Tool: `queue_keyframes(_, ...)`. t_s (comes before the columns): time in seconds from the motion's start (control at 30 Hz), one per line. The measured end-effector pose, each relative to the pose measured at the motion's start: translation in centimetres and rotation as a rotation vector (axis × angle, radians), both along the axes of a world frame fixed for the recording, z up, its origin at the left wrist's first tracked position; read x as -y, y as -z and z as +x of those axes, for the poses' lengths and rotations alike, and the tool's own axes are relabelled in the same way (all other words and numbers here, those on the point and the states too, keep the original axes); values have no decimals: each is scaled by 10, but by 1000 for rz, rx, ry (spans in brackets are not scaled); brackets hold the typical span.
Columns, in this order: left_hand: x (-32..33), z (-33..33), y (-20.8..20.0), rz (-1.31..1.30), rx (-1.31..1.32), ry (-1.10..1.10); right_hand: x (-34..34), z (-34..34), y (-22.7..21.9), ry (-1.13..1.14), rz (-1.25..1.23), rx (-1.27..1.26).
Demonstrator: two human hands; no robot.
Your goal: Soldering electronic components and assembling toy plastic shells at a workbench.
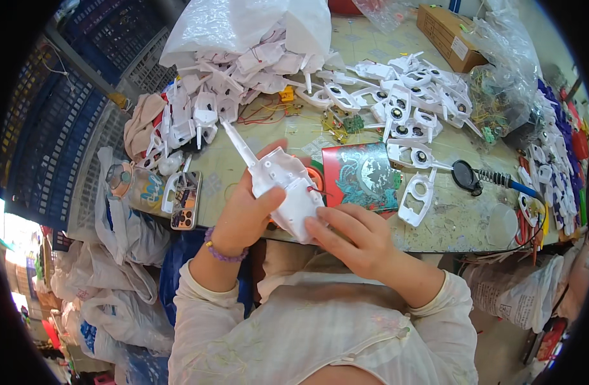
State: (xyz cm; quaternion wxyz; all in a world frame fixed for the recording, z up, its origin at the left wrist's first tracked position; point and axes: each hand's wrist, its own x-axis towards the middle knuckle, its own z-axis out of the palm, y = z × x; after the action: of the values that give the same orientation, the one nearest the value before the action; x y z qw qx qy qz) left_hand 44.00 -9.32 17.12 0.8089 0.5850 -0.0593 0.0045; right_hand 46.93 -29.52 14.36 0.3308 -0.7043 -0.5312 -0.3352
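Over the table's front edge I hold a white plastic shell half (288,183) with a long thin stem pointing up and left. Its hollow inside faces up, and a short red and dark wire (317,190) shows at its right side. My left hand (243,208) wraps it from the left, thumb across the near side. At the lower right end, the fingers of my right hand (358,240) grip the shell's edge. Behind it lies a red booklet (336,173) with a silvery and teal picture. An orange round thing (315,174) is partly hidden by the shell.
White shells (268,58) spill from a plastic bag at the back; several ring-shaped white parts (397,109) lie right of them. A soldering iron holder (493,176), a phone (186,202), a green circuit board (353,124) and a cardboard box (450,38) are on the table (448,224).
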Motion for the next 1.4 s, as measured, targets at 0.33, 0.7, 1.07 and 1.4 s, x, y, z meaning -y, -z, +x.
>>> queue_keyframes(0.33,-1,16,14,188,-219,-69,-7,15,-4,-173,54,-498)
queue_keyframes(0.7,-12,44,40,1319,207,-405,-7,48,-5,139,-87,-405)
queue_keyframes(1.07,8,17,8,1242,505,-420,45,195,33,628,-643,-309)
queue_keyframes(1.4,4,10,16,1271,503,-250,-8,230,57,346,-500,-539)
